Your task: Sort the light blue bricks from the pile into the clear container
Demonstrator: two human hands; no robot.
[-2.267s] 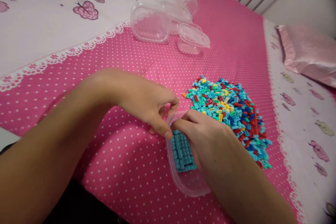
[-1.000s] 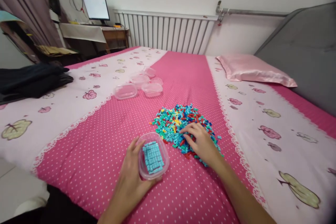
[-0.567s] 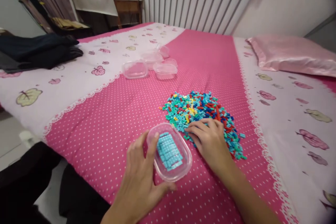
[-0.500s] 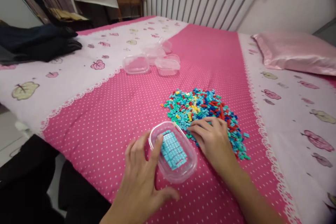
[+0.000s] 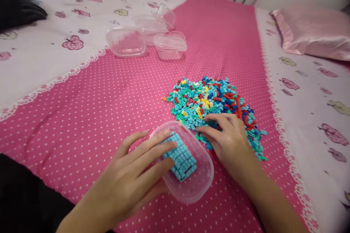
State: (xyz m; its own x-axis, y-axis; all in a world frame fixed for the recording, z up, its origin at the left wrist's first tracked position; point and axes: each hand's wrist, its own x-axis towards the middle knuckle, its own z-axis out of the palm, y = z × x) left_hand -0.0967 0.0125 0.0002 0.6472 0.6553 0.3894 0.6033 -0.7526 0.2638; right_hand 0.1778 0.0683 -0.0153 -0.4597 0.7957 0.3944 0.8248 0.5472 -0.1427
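Fingers of the left hand [image 5: 128, 178] are extended and spread, grasping nothing visible, over the left side of the clear plastic tub [image 5: 201, 189]; probably steadying it, contact unclear. Teal stud-brick panel [image 5: 182, 158] lies inside, toward the tub's far left. Right hand [image 5: 231, 134]: thumb and index nearly pinched at the near edge of the mixed brick pile [image 5: 205, 98]; can't tell if a brick is gripped. Tub sits just near-left of the pile, likely for short reach. Other clear containers [image 5: 171, 51] sit far left on the pink bedspread [image 5: 95, 116].
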